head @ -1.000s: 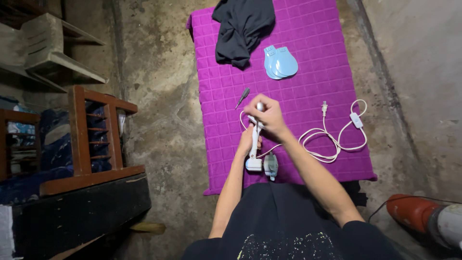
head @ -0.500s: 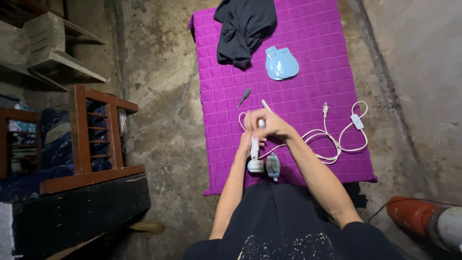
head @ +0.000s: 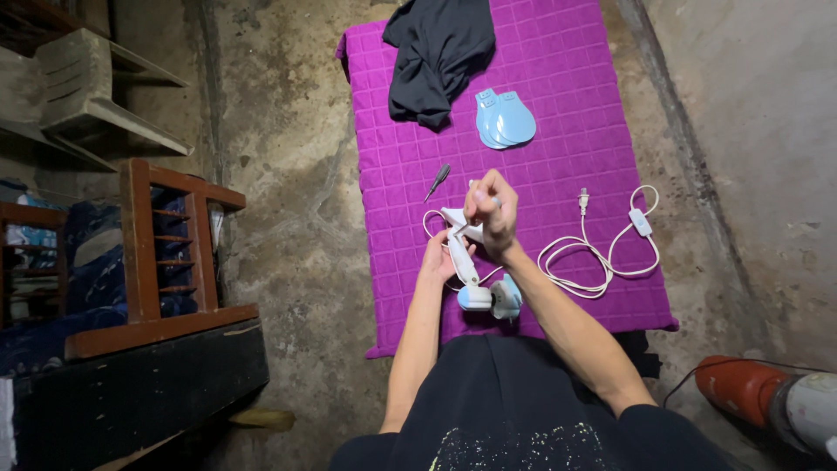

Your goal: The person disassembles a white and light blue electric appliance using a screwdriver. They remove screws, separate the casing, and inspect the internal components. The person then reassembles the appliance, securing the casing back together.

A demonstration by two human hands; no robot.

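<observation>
Head view: left hand [head: 436, 260] grips white clip lamp [head: 466, 262] over purple mat [head: 593, 131]; right hand [head: 493, 212] fingers closed on its top; screwdriver [head: 437, 180] nearby.

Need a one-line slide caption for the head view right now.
Both hands, left hand and right hand, hold a white corded device above a purple mat on concrete.

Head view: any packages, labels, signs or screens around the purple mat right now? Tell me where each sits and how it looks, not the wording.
None that can be made out: no package, sign or screen shows.
The purple mat holds only a dark cloth, pale blue fan blades, a screwdriver and a white cord.
The small white and blue fan in the left hand and right hand shows no readable label.
</observation>
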